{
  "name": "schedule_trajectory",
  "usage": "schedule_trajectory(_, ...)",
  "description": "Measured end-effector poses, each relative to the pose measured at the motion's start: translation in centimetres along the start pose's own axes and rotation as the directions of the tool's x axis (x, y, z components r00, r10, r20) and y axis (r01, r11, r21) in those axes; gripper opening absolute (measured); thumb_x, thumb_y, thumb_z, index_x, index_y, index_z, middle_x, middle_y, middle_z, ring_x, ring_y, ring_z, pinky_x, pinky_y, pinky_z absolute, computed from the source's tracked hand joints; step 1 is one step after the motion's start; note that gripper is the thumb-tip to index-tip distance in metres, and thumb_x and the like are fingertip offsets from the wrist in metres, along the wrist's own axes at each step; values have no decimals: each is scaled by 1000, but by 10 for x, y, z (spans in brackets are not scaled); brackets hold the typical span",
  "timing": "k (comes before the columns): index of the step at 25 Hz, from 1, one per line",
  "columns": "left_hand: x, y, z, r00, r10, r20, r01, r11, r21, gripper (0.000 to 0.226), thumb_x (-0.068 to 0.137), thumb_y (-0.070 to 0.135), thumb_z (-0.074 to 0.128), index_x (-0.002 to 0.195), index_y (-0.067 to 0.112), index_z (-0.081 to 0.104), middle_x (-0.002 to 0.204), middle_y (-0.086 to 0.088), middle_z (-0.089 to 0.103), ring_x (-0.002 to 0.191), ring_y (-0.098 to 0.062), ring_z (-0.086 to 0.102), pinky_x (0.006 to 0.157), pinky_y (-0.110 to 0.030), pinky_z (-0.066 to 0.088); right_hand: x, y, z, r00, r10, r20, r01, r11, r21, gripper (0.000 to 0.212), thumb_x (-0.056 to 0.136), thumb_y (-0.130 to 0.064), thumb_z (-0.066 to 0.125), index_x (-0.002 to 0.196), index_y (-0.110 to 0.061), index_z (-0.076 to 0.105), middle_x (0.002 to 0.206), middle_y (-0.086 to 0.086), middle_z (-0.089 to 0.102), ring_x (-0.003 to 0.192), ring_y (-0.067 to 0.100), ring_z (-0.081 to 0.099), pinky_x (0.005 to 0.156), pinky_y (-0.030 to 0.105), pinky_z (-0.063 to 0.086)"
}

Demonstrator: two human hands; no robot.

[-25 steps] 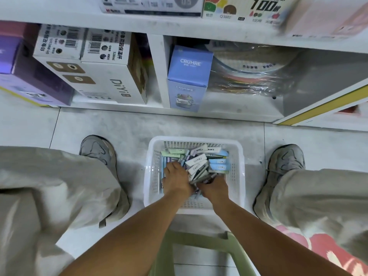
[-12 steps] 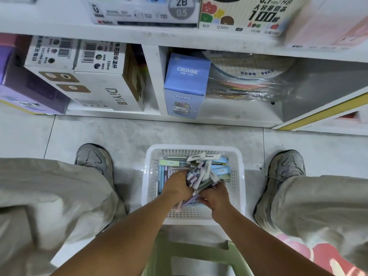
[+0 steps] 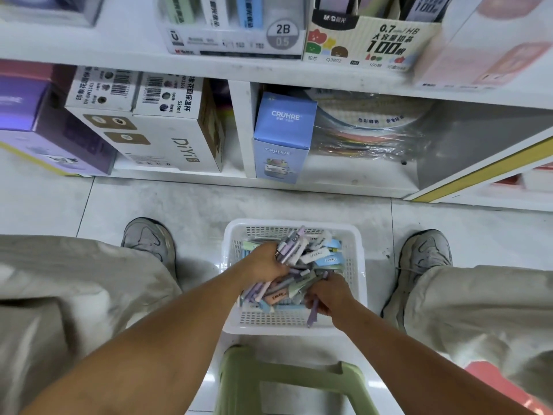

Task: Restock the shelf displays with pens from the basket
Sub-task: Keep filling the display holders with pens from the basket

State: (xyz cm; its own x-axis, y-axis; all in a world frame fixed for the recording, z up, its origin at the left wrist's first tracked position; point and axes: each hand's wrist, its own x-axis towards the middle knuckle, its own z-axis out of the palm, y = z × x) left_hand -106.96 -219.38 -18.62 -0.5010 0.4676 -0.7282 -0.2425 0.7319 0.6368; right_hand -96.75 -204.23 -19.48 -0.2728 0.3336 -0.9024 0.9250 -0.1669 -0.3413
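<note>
Left hand (image 3: 264, 262) clenches a bundle of pens (image 3: 291, 250); right hand (image 3: 327, 295) pinches a purple pen (image 3: 312, 314), both gathering a load over the basket (image 3: 357, 283) for the shelf (image 3: 269, 74).

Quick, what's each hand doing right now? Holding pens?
Left hand: closed around a bunch of pens over the white basket.
Right hand: closed on a purple pen in the basket.

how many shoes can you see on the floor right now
2. One grey shoe is left of the white basket; the other grey shoe is right of it.
</note>
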Motion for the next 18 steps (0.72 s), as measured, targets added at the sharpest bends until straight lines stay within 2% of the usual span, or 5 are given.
schedule_trajectory(5, -15, 11, -21, 998, -63, -14, 64, 996, 65, 16, 84, 20, 70, 97, 13, 63, 88, -6, 69, 75, -17, 66, 63, -26, 53, -9, -16, -15, 994, 113, 9, -106, 954, -280, 17, 96, 3, 38, 107, 4, 50, 68, 18, 55, 51, 26, 52, 52, 33, 45)
schedule_trajectory(9, -30, 13, -33, 996, -85, -25, 85, 996, 5, 22, 80, 18, 68, 97, 5, 61, 84, -10, 71, 72, -21, 68, 63, -30, 56, -23, -28, -20, 988, 155, -1, -147, 937, -317, 22, 100, -7, 32, 113, 3, 46, 72, 17, 55, 49, 23, 49, 51, 35, 43)
schedule_trajectory(13, -45, 11, -36, 1000, 5, 17, -1, 974, -228, 8, 84, 7, 64, 91, 3, 66, 72, -11, 71, 60, -20, 66, 57, -30, 56, -28, -31, -17, 999, 32, -10, -34, 987, -156, 17, 101, -14, 41, 115, -8, 48, 67, 15, 64, 43, 15, 44, 44, 21, 32)
schedule_trajectory(16, -52, 10, -37, 999, 36, 10, -31, 940, -340, 11, 83, 5, 65, 93, 5, 68, 76, -13, 73, 64, -20, 67, 57, -27, 54, -28, -27, -16, 999, -41, -6, 42, 991, 129, 19, 95, -22, 65, 98, -4, 58, 63, 17, 68, 36, 13, 38, 38, 15, 24)
schedule_trajectory(18, -55, 8, -37, 999, 39, 38, -23, 932, -361, 15, 80, 6, 68, 94, 7, 69, 80, -12, 75, 68, -20, 69, 58, -28, 55, -31, -29, -12, 999, -27, 45, 12, 951, 310, 24, 94, -27, 68, 91, -5, 59, 66, 18, 70, 35, 12, 40, 36, 15, 23)
